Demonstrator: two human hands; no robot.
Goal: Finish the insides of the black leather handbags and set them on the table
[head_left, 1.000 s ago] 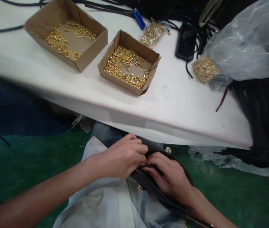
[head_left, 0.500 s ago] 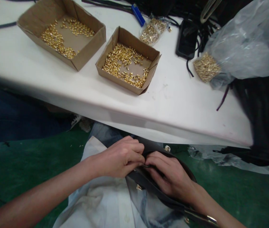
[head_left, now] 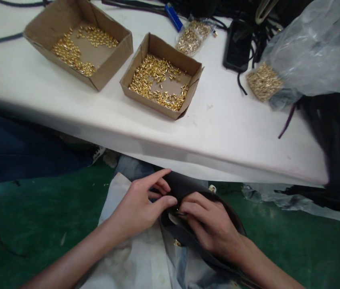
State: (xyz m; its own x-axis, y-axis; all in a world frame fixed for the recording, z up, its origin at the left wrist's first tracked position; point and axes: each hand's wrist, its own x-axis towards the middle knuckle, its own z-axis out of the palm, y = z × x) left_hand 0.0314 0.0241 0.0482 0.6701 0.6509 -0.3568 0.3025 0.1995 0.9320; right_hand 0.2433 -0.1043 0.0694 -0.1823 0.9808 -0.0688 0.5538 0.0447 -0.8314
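Black strap (head_left: 188, 235) lay across the person's lap, below the bench (head_left: 224, 132) edge, both hands close together on it: right hand (head_left: 209, 220) pinched a small gold fitting at the strap's fold, left hand (head_left: 140, 206) pressed a thumb beside it with index finger raised. Looked limp, light and smooth, so best gripped right at the fold; the tiny fitting looked easy to drop

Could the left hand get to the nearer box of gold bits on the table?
Probably yes. The left hand is below the table edge on a black strap, and nothing lies between that edge and the box.
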